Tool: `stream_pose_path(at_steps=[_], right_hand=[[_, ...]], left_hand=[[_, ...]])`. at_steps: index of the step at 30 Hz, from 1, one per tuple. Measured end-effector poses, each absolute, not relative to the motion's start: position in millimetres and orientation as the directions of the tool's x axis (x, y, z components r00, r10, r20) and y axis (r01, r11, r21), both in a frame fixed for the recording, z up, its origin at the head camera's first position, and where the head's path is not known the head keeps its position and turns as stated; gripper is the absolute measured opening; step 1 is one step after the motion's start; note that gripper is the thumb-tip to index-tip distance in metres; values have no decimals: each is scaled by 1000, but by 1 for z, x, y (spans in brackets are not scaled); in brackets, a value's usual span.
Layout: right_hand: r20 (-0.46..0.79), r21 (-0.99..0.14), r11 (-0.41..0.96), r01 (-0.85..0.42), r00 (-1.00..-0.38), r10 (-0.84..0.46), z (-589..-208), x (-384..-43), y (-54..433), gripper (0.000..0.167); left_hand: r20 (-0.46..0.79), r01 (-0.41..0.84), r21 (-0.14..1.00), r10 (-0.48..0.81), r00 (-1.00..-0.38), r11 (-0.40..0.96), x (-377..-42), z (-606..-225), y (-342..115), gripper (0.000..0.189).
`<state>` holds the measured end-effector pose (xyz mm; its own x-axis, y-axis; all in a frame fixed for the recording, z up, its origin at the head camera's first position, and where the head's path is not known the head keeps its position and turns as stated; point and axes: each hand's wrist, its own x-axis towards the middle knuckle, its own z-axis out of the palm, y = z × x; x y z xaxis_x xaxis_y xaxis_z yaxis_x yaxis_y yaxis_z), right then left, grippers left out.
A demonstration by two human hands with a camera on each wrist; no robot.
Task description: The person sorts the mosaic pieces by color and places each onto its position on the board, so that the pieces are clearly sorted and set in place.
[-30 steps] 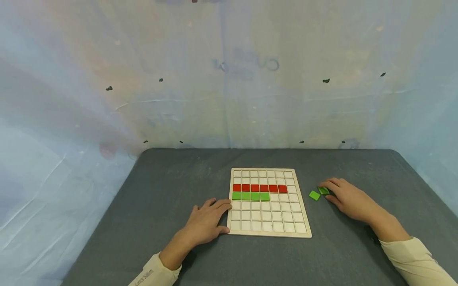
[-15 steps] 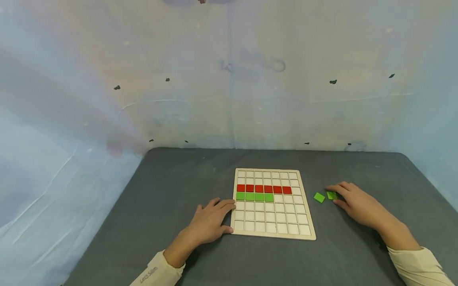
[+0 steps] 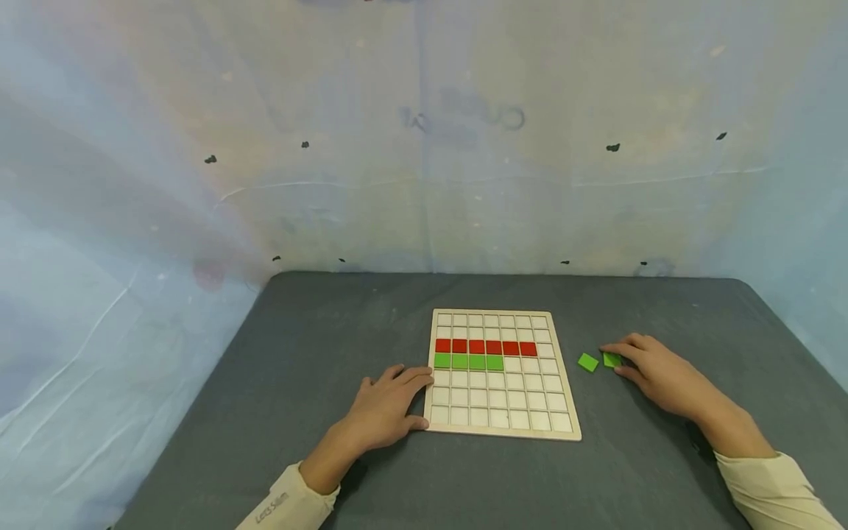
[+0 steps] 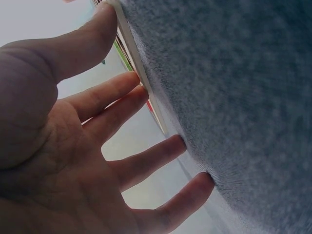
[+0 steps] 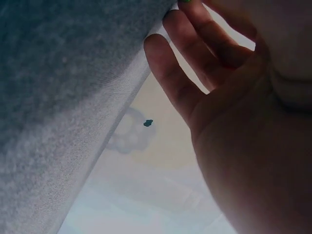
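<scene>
On the dark cloth lies a pale wooden grid board (image 3: 500, 418), with a row of several red tiles (image 3: 476, 347) and below it a row of several green tiles (image 3: 477, 361) at its left. My left hand (image 3: 384, 408) rests at the board's left edge, fingers spread. In the left wrist view the thumb (image 4: 105, 29) and two fingertips touch that edge, and the other two press on the cloth. My right hand (image 3: 662, 375) pinches a loose green tile (image 3: 612, 360) between thumb and fingers, low over the cloth. Another loose green tile (image 3: 587, 362) lies just left of it.
The dark table (image 3: 344, 316) runs back to a pale, wrinkled sheet (image 3: 424, 147) with small dark marks. More of that sheet hangs at both sides.
My right hand has shifted slightly right, and the pinched green tile now sits a bit farther from the other loose one. The left hand stays at the board. The head view swayed slightly.
</scene>
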<state>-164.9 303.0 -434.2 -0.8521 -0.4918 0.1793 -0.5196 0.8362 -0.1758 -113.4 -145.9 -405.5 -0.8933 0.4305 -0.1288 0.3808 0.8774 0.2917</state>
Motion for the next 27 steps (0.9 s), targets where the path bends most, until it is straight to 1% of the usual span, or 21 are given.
stream_pose_path(at_steps=[18,22,27], right_hand=[[235,-211,821,-531,-843,-485,-434,-166,307,37],[269,-205,814,-543,-831,-487,-435,-167,307,37],[275,-202,812,-547,-828,-489,-434,-166,307,38]], left_hand=[[-118,380,297,429,-896,876,-112,-403,-146,65],[-117,385,298,434,-893,873,-113,-403,-146,65],[-118,384,303,434,-893,872,-113,-403,-146,65]])
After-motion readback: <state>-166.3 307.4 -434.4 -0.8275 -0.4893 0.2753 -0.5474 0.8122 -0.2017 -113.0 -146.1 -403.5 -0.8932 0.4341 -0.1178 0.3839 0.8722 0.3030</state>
